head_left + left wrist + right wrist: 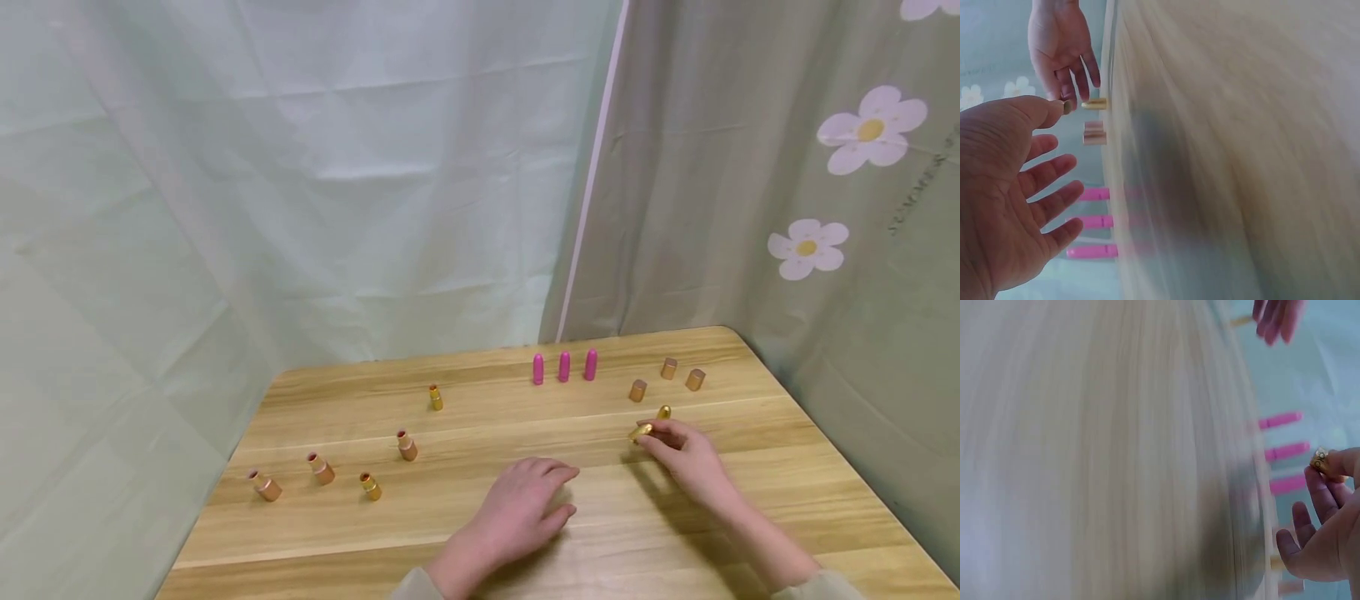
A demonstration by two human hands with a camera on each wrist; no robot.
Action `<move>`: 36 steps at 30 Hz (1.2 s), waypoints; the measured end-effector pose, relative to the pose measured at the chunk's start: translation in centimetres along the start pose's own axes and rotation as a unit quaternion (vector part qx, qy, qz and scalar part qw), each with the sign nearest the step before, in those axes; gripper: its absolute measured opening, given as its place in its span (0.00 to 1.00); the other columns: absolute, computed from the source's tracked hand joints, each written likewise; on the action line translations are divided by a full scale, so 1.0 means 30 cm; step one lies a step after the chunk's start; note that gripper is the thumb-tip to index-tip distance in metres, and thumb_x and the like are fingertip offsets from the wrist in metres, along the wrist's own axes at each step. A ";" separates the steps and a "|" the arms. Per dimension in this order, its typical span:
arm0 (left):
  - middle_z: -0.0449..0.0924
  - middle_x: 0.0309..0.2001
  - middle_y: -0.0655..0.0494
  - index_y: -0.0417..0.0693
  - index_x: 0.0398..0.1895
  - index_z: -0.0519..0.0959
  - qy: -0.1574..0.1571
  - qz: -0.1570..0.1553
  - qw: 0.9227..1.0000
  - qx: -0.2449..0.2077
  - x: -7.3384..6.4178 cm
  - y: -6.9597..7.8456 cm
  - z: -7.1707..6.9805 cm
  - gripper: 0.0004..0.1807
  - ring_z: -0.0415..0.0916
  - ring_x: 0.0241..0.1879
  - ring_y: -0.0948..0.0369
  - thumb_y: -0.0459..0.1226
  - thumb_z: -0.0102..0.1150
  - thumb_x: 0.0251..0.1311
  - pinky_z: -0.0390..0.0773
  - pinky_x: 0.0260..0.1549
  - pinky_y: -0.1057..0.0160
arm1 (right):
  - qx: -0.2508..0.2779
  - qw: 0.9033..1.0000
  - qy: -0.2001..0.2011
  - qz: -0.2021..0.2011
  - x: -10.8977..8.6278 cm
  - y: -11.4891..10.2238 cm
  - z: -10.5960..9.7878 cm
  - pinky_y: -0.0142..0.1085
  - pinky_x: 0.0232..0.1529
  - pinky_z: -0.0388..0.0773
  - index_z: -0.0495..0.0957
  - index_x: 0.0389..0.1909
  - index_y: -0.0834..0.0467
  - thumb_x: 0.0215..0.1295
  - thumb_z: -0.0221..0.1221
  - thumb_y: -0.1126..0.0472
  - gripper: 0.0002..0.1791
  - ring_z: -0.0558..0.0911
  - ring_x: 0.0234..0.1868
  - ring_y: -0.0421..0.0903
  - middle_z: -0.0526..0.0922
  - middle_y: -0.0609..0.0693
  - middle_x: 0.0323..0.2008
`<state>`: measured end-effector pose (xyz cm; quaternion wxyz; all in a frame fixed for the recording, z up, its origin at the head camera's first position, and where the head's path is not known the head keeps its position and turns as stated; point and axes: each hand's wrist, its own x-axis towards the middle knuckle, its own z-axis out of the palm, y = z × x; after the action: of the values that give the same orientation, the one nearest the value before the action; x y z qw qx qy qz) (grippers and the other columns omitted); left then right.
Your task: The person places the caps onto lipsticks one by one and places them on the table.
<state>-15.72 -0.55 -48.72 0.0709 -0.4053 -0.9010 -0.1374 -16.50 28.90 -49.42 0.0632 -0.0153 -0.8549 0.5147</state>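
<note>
My right hand point(690, 467) pinches a small gold lipstick cap point(641, 432) between thumb and fingertips, held tilted above the wooden table. In the right wrist view, embossed marks show on the end of this cap point(1320, 460). Just behind those fingers a second gold cap point(664, 412) stands upright, partly hidden by the hand. My left hand point(517, 508) hovers low over the middle of the table, palm turned inward and fingers loosely spread, with nothing in it. The left wrist view shows the left hand point(1016, 187) from its palm side.
Rose-gold caps point(668, 368) stand at the back right. Upright pink bullet-shaped pieces point(564, 367) form a row at the back. Rose-gold lipstick tubes point(320, 468) and gold lipstick tubes point(371, 486), uncapped, are spread over the left side. Curtains point(375, 167) hang behind the table point(480, 417).
</note>
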 end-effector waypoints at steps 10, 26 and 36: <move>0.78 0.62 0.60 0.53 0.67 0.77 0.005 -0.034 0.999 -0.038 -0.057 -0.056 -0.035 0.25 0.72 0.64 0.58 0.49 0.62 0.69 0.70 0.65 0.50 | 0.283 0.948 -0.022 0.145 -0.014 -0.083 0.149 0.34 0.51 0.80 0.78 0.53 0.65 0.75 0.60 0.59 0.14 0.83 0.47 0.39 0.87 0.49 0.46; 0.78 0.61 0.63 0.55 0.64 0.79 0.070 -0.112 0.988 -0.076 -0.205 -0.178 -0.177 0.22 0.73 0.63 0.58 0.47 0.63 0.69 0.74 0.62 0.52 | 0.345 0.921 0.013 0.182 -0.024 -0.103 0.220 0.35 0.50 0.81 0.75 0.51 0.65 0.72 0.62 0.64 0.12 0.83 0.48 0.43 0.85 0.46 0.41; 0.82 0.56 0.60 0.52 0.58 0.82 0.192 -0.179 0.963 -0.051 -0.379 -0.310 -0.314 0.20 0.77 0.57 0.55 0.37 0.71 0.62 0.76 0.54 0.46 | 0.337 0.925 0.015 0.177 -0.026 -0.099 0.205 0.37 0.53 0.81 0.75 0.55 0.68 0.71 0.62 0.63 0.17 0.80 0.49 0.45 0.81 0.47 0.43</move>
<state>-15.03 -17.40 -44.24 0.1962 -0.2060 -0.9202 -0.2688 -16.36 22.03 -49.71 -0.0144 -0.1517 -0.6133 0.7750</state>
